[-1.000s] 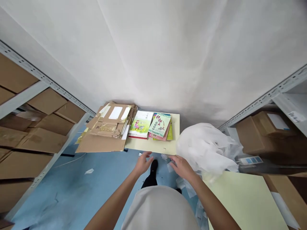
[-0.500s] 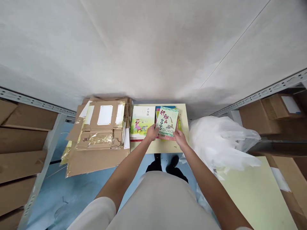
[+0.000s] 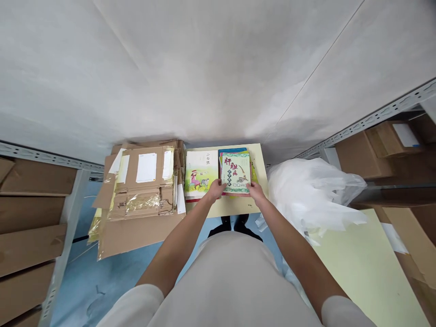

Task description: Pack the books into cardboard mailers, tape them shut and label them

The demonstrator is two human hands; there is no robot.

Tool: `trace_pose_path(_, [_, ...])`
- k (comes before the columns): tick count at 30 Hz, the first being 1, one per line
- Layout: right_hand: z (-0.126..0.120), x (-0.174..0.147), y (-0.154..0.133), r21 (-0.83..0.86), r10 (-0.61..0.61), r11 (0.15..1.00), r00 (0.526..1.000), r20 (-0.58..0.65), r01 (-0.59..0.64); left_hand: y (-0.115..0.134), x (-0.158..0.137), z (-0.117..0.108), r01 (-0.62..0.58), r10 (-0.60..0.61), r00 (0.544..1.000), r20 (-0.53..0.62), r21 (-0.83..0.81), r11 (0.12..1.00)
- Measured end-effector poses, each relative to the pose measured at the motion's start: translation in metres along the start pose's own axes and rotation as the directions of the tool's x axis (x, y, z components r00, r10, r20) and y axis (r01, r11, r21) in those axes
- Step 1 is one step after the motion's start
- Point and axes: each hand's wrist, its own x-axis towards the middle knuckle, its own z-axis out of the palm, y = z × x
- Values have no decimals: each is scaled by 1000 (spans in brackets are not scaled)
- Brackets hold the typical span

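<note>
A pale green book (image 3: pixel 240 169) with red and dark Chinese lettering lies face up over a stack of colourful books, whose blue top edge (image 3: pixel 233 150) sticks out behind it. My left hand (image 3: pixel 215 189) grips the book's lower left corner, fingers closed with their tips hidden beneath. At the lower right corner my right hand (image 3: pixel 255 190) holds it the same way. Just left of it, near my left hand, lies a picture book (image 3: pixel 198 175) showing a figure in a red hat and a grey animal on grass; a red edge shows beneath it.
All the books rest on a pale yellow table (image 3: pixel 235 210) against a grey wall. Flattened cardboard (image 3: pixel 136 231) is piled at the left, white plastic bags (image 3: pixel 306 195) at the right. Shelves with cardboard boxes (image 3: pixel 34 213) flank both sides; a pale board (image 3: pixel 371 268) lies at lower right.
The pale green book has gone from slightly tilted to nearly straight, squared over the stack, with both hands still on it. The feet below have drawn level, and the view has shifted slightly.
</note>
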Motion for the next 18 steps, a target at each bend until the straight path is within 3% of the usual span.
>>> trace_pose_path(8, [0,-34,23,25,65,998,998,4,-65,-36,-48,-4,60,-27,991,131,-252,966])
trace_pose_path(13, [-1,-53,37,103,57,993,998,16,-58,-58,-64,-7,76,22,980,197,-480,874])
trace_pose_path(18, [-12,-65,25,308,83,943,984,160,-129,-63,-76,-12,67,55,971,233,-485,872])
